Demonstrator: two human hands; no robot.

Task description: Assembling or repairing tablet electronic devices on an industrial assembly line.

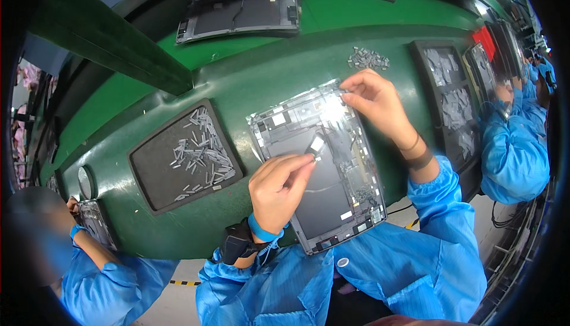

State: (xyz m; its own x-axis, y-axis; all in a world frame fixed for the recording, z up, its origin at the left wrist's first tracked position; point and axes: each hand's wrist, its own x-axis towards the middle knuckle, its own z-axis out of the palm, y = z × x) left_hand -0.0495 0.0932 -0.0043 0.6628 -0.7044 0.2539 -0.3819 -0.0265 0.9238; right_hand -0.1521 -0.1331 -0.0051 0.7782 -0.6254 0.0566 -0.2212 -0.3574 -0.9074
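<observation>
In front of me an opened tablet housing lies on the green table, its inner parts and flat dark cells exposed. Clear film edges stick out along its far end. My left hand is closed in a pinch over the middle of the housing, its fingertips on a small silver-and-dark rectangular piece. At the far right corner of the housing, my right hand has thumb and forefinger drawn together by the edge; what lies between them is too small to make out.
To the left, a dark tray carries many thin grey strips. A pile of small metal pieces sits beyond my right hand. Rightward stands a compartment tray of grey pieces. Another housing lies at the back. Co-workers sit on both sides.
</observation>
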